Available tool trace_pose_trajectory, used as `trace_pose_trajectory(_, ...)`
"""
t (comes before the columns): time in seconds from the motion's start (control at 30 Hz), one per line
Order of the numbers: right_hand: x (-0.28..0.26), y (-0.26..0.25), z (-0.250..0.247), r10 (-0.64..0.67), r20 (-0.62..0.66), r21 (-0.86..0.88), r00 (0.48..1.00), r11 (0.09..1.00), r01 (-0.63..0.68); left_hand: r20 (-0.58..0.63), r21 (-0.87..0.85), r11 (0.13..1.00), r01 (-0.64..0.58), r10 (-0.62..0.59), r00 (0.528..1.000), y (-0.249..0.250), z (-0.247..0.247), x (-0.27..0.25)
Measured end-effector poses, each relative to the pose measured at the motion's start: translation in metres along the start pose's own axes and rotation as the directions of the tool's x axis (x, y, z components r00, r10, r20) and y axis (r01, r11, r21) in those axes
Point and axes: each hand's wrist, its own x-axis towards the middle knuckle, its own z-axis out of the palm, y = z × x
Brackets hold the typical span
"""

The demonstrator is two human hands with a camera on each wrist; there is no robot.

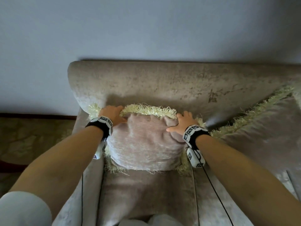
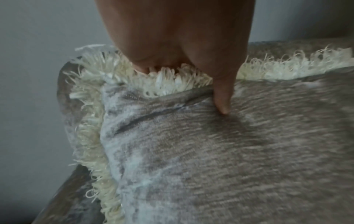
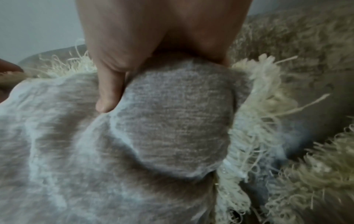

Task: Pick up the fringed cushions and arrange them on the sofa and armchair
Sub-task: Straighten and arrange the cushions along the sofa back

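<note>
- Fingers of my left hand (image 1: 112, 115) curl over the cushion's (image 1: 145, 144) top left corner, thumb (image 2: 223, 97) pressing the front.
- Between my hands the cushion leans against the sofa (image 1: 162, 82) back, beside the left armrest (image 1: 91, 176).
- On the top right corner, my right hand (image 1: 183, 122) grips likewise, thumb (image 3: 108, 94) dug in.
- Further right lies a second cushion (image 1: 260, 128), its fringe just beside the first.

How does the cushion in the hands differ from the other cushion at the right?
The held cushion is gripped by the left hand and right hand; the right cushion is untouched. The held one shows whole, the other is cut off. Both have cream fringe.
</note>
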Motion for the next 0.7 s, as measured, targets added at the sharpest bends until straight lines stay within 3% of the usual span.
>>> trace_pose_trajectory(0.37, 0.008, -0.015, -0.023, -0.023, 0.007, -0.191, 1.0, 0.981, 0.024, -0.116, -0.079, 0.993, 0.086, -0.095, 0.989, -0.003, -0.003, -0.003)
trace_pose_trajectory(0.57, 0.01, -0.018, -0.039, 0.034, -0.041, -0.218, 0.999, 0.975, -0.042, -0.236, -0.295, 0.942, 0.16, -0.234, 0.943, -0.009, 0.007, -0.014)
trace_pose_trajectory(0.7, 0.002, -0.013, -0.022, 0.068, -0.138, -0.193, 0.988, 0.977, -0.094, -0.257, -0.363, 0.925, 0.115, -0.218, 0.942, -0.003, 0.019, -0.025)
